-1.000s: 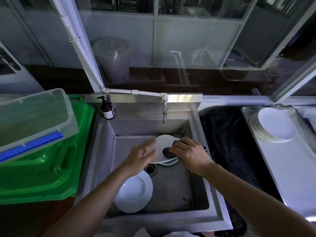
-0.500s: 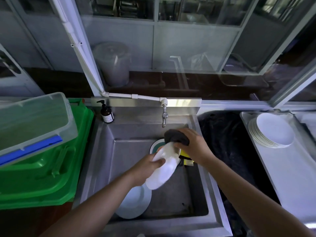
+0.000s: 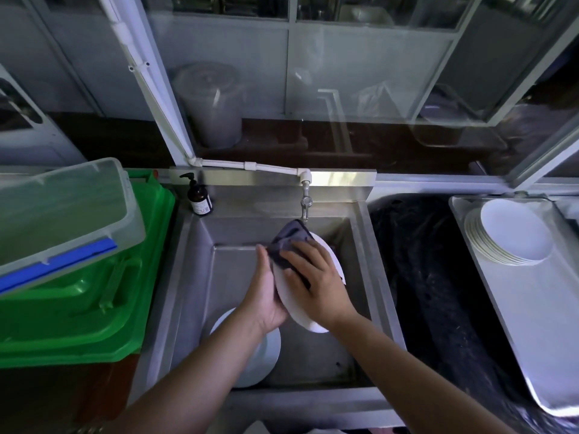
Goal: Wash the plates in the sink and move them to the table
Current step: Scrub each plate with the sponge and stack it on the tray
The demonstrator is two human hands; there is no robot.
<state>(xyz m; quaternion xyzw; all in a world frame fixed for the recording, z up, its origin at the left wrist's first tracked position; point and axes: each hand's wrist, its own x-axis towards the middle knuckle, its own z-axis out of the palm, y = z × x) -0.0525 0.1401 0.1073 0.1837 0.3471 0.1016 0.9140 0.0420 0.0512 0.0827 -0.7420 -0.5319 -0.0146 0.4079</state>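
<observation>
Stainless sink (image 3: 200, 277) under the tap; left hand (image 3: 266, 296) grips a tilted white plate (image 3: 326, 261) over the basin, right hand (image 3: 316, 283) presses a dark cloth (image 3: 288, 242) onto it; washed stack (image 3: 507, 236) sits on the table (image 3: 532, 333); another plate (image 3: 266, 355) waits below, so probably nearly done.

- A dark pump bottle (image 3: 198, 198) is set on the back left corner beside the basin.
- A green plastic crate (image 3: 94, 296) is placed at the left, with a clear lidded container (image 3: 62, 214) tilted on top of it.
- A lidded translucent bucket (image 3: 213, 101) is seen behind the glass.
- A white pipe (image 3: 250, 166) is run to the tap (image 3: 305, 205).
</observation>
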